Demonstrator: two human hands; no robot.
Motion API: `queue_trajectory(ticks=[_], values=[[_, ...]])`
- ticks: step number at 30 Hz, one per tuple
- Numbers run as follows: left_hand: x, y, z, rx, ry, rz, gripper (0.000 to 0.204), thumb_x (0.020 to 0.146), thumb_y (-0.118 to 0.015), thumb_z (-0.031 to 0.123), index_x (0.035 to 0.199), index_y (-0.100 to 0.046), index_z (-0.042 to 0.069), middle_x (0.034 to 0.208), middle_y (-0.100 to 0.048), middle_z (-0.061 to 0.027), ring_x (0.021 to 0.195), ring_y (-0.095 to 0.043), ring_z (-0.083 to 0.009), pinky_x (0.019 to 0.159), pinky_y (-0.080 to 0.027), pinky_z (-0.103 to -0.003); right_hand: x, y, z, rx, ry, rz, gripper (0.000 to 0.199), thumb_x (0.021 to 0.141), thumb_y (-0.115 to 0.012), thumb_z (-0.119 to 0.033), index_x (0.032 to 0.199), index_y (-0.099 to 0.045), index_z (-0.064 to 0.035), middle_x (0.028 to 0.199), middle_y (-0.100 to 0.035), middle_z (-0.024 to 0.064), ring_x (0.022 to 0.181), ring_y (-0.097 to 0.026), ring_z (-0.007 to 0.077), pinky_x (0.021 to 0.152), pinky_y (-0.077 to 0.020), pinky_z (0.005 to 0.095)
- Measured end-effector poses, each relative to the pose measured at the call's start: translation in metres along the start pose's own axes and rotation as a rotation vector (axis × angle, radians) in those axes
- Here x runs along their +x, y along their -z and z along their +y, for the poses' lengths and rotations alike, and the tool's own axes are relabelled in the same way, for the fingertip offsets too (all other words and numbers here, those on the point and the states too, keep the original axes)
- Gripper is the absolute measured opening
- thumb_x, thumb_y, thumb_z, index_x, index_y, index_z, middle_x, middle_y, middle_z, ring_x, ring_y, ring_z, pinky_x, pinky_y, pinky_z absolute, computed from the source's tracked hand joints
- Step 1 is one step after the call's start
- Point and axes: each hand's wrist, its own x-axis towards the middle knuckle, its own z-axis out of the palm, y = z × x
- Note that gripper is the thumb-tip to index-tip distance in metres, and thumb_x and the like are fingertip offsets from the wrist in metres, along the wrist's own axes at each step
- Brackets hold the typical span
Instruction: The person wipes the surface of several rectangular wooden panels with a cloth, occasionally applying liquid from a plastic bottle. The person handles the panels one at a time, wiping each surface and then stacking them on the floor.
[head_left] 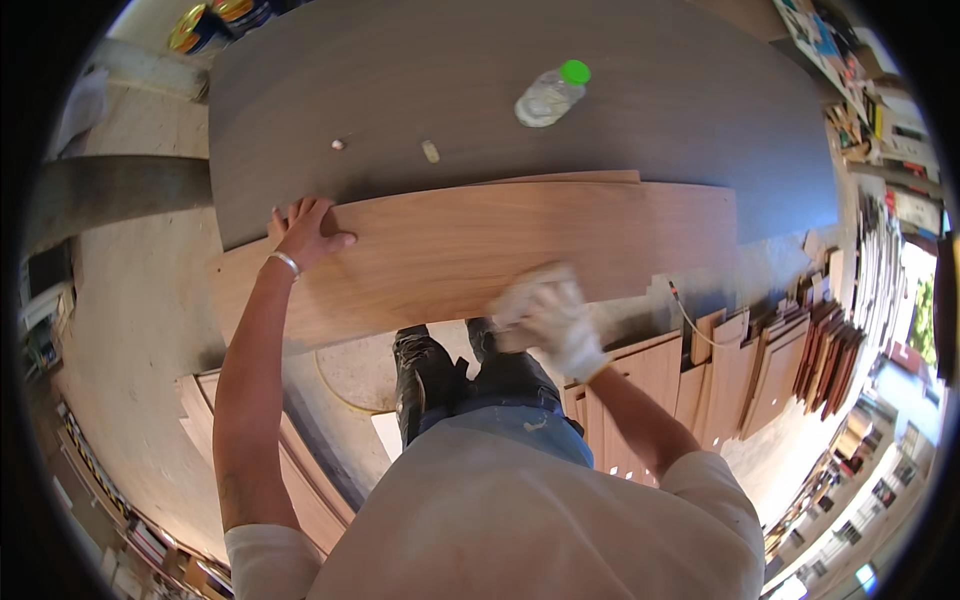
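A long reddish-brown wooden board [440, 245] lies along the near edge of the grey table, overlapping other boards [695, 220] beneath it. My left hand [305, 235] is bare, with a band at the wrist, and presses on the board's left part with fingers spread. Over the near edge of the board, right of its middle, my right hand [560, 325] wears a white glove and is smeared by motion. It holds a pale, wadded piece that looks like a rag [525, 300]; its exact kind is blurred.
On the grey table [400, 80] stand a clear bottle with a green cap [552, 95] and two small bits [430, 151]. Cans [200, 30] sit at the far left. Wooden panels [640, 385] lean in rows at right; more boards [300, 450] lie near my left arm.
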Motion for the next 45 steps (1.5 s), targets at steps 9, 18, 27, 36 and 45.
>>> queue_trajectory(ticks=[9,18,27,36,45], values=[[0.004,0.0,-0.001,0.045,-0.002,0.006,0.08,0.079,-0.081,0.047,0.147,-0.051,0.018,0.154,-0.046,-0.0079,0.153,-0.028,-0.0323,0.125,-0.001,-0.064,-0.152,0.007,0.085,-0.105,-0.716,0.276,0.041,0.077,-0.066,0.004,0.117,-0.074,-0.0039,0.15,-0.052,0.0253,0.151,-0.031,0.0494,0.122,-0.0328,0.0529],[-0.011,-0.015,0.016,0.122,-0.12,0.045,0.082,0.093,-0.069,0.011,0.164,-0.032,0.032,0.172,-0.023,-0.0102,0.16,-0.015,-0.0342,0.128,-0.007,-0.06,-0.01,0.019,-0.071,1.521,-0.933,1.095,0.054,0.087,-0.044,0.013,0.139,-0.057,0.0048,0.149,-0.053,0.0186,0.109,-0.064,0.0242,0.092,-0.0509,0.0343],[-0.03,-0.053,0.043,0.244,-0.368,0.347,0.085,0.088,-0.057,-0.008,0.164,-0.034,0.024,0.172,-0.022,-0.0153,0.158,-0.021,-0.0391,0.126,-0.018,-0.061,0.072,-0.074,-0.112,0.389,0.159,0.435,0.033,0.083,-0.071,-0.021,0.114,-0.072,-0.0076,0.138,-0.062,0.0135,0.139,-0.049,0.0309,0.123,-0.0323,0.0491],[-0.116,-0.131,0.137,0.185,-0.553,0.252,0.086,0.086,-0.069,0.018,0.16,-0.03,0.0,0.17,-0.021,-0.0236,0.158,-0.018,-0.0428,0.126,-0.009,-0.066,-0.069,0.034,0.05,0.039,-0.461,0.196,0.01,0.083,-0.072,-0.026,0.089,-0.077,-0.0188,0.11,-0.064,0.0056,0.113,-0.055,0.0303,0.101,-0.0404,0.0498],[-0.113,-0.172,0.137,0.359,-0.507,0.424,0.079,0.091,-0.062,0.011,0.162,-0.027,0.004,0.171,-0.019,-0.0216,0.159,-0.017,-0.0418,0.125,-0.01,-0.069,-0.1,0.014,0.08,1.285,-1.217,1.112,0.031,0.089,-0.055,0.001,0.117,-0.069,0.0003,0.114,-0.064,0.0098,0.105,-0.052,0.0207,0.091,-0.0386,0.0378]])
